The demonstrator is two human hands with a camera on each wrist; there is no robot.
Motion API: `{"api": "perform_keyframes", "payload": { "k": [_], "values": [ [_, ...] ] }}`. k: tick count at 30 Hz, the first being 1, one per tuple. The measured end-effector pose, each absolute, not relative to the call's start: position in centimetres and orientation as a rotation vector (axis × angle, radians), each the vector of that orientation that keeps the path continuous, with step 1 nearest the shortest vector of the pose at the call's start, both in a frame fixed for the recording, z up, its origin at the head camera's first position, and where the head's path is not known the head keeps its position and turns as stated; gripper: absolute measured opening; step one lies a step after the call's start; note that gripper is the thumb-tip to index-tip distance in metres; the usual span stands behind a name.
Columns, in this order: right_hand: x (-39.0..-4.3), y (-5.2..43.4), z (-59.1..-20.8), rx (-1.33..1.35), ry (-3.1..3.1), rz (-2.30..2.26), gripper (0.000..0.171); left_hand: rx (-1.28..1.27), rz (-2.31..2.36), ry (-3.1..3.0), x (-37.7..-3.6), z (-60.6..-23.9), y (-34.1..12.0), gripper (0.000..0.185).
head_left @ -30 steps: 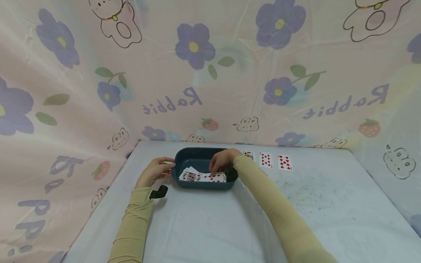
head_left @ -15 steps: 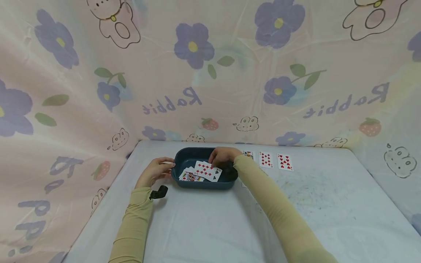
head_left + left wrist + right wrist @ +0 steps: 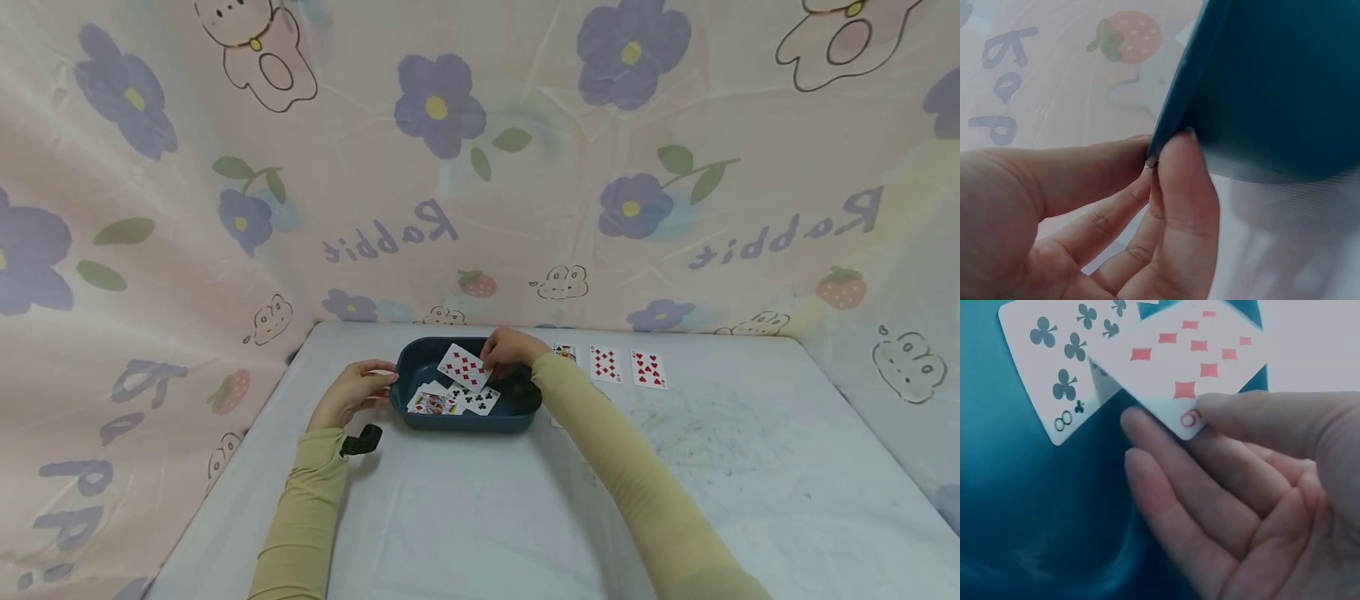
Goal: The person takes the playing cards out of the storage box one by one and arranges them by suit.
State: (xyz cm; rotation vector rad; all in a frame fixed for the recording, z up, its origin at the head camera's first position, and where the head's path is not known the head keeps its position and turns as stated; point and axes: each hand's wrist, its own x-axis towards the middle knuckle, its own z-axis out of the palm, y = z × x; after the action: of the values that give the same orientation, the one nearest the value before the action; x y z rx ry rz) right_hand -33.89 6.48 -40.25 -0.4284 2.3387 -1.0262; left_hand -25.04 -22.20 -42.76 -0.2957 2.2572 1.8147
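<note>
A dark teal plastic basin [image 3: 465, 422] stands on the table, with several playing cards inside. My right hand [image 3: 513, 346] is over the basin's right part and pinches a nine of diamonds [image 3: 463, 368] by one corner. In the right wrist view, the thumb lies on the face of that card, with fingers beneath it. Under it in the basin lie an eight of clubs [image 3: 1063, 362] and a face card [image 3: 433, 406]; other cards there are mostly covered. My left hand [image 3: 352, 392] holds the basin's left end, its rim [image 3: 1175, 103] pinched between thumb and finger.
Right of the basin, a ten of diamonds [image 3: 604, 364] and a heart card [image 3: 648, 369] lie face up in a row. A face card [image 3: 565, 352] beside them is partly hidden by the right sleeve. Patterned cloth [image 3: 525, 233] hangs behind and left of the table [image 3: 465, 517].
The nine of diamonds has come up off the other cards and turned, raised by my right hand toward the basin's back. The eight of clubs beneath is now uncovered. My left hand stays put.
</note>
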Motion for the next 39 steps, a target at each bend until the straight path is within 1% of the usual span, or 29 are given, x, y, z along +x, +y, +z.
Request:
{"api": "perform_keyframes", "payload": {
  "k": [9, 18, 25, 39],
  "values": [
    [-33.7, 7.8, -39.0, -0.465, 2.289, -1.153, 0.007, -0.288, 1.794, 2.279, -25.0, -42.8, -22.1, 0.039],
    [-33.5, 10.6, -39.2, -0.571, 2.179, -1.329, 0.007, -0.313, 1.756, 2.301, -25.0, -42.9, -22.0, 0.037],
    [-31.8, 14.1, -38.6, -0.587, 2.16, -1.46, 0.011, -0.231, 1.734, 2.338, -25.2, -42.6, -22.2, 0.035],
    [-27.9, 21.3, -39.5, -0.462, 2.188, -1.597, 0.022, -0.259, 1.759, 2.341, -25.5, -42.6, -22.1, 0.037]
  ]
}}
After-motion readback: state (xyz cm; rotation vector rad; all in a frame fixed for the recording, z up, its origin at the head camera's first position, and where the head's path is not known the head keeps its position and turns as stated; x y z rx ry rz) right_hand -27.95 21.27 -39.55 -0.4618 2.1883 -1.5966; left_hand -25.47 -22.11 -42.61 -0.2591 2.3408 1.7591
